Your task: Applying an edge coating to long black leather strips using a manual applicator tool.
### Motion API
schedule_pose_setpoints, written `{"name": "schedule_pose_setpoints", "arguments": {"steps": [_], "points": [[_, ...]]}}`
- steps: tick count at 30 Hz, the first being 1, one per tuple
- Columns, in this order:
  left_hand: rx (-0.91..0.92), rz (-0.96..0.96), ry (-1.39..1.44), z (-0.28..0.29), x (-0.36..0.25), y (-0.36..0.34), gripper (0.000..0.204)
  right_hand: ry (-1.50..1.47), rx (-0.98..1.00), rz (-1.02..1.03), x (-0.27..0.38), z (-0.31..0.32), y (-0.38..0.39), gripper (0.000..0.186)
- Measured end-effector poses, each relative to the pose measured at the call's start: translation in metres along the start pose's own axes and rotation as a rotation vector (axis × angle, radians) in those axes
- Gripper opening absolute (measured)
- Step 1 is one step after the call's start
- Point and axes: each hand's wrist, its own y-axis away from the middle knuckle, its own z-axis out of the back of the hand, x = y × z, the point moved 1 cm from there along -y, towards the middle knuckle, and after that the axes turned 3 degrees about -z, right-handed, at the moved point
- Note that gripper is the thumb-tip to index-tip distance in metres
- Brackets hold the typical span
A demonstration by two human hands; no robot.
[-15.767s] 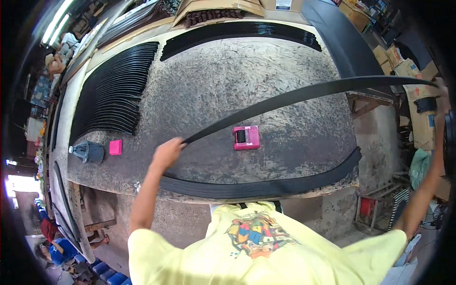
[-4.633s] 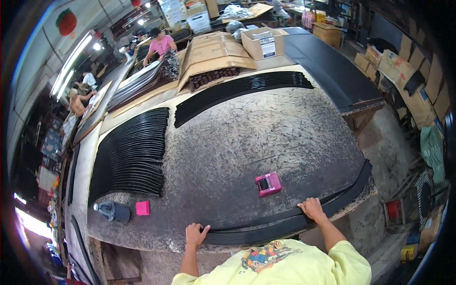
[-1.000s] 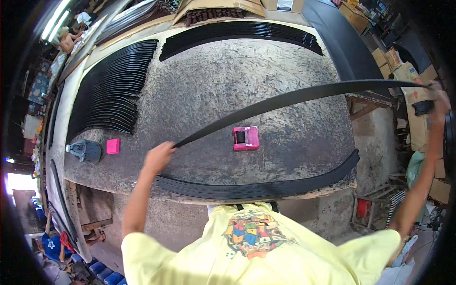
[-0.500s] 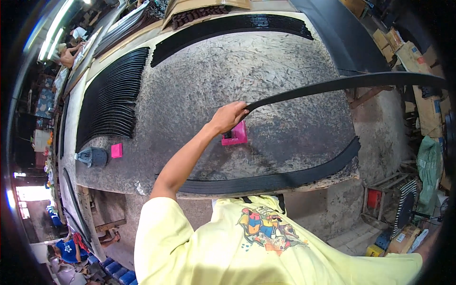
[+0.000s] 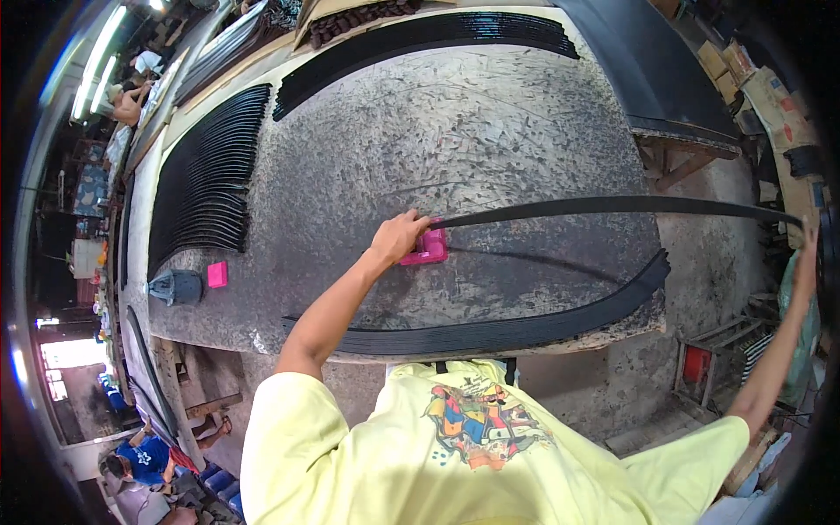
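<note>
A long black strip point(image 5: 595, 206), which looks like belt leather, stretches over the right half of the table in a shallow arch. My left hand point(image 5: 402, 236) closes on its near end, beside a small pink tray point(image 5: 429, 248) on the tabletop. At the far right, past the table edge, my right hand point(image 5: 808, 232) grips the other end; its fingers are small and dim there. A stack of similar black strips point(image 5: 490, 334) curves along the table's front edge, just in front of me.
Shiny black strips point(image 5: 210, 179) lie in rows at the table's left, and more strips point(image 5: 420, 51) along its back. A dark tub point(image 5: 175, 287) and a pink block point(image 5: 217, 275) stand front left. Black sheeting point(image 5: 652, 74) covers a surface back right. Two people work farther left.
My right hand has come into view, holding the strip's far end. The strip has dropped lower and straightened, and my left hand has moved slightly left and down to the pink tray.
</note>
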Motion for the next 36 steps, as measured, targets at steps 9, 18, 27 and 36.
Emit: {"name": "schedule_pose_setpoints", "arguments": {"steps": [9, 18, 27, 36], "points": [[0.111, 0.217, -0.28, 0.004, 0.068, 0.114, 0.022, -0.425, 0.443, 0.036, 0.256, -0.019, 0.08, 0.071], [0.116, 0.412, -0.352, 0.011, 0.152, 0.262, 0.028, -0.804, 0.383, 0.129, 0.429, 0.063, 0.092, 0.053], [0.072, 0.661, -0.329, 0.033, 0.243, 0.422, 0.027, -1.011, 0.231, 0.292, 0.556, 0.202, 0.11, 0.038], [0.045, 0.985, -0.469, 0.096, 0.362, 0.621, 0.038, -1.138, 0.237, 0.416, 0.694, 0.383, 0.141, 0.041]]}}
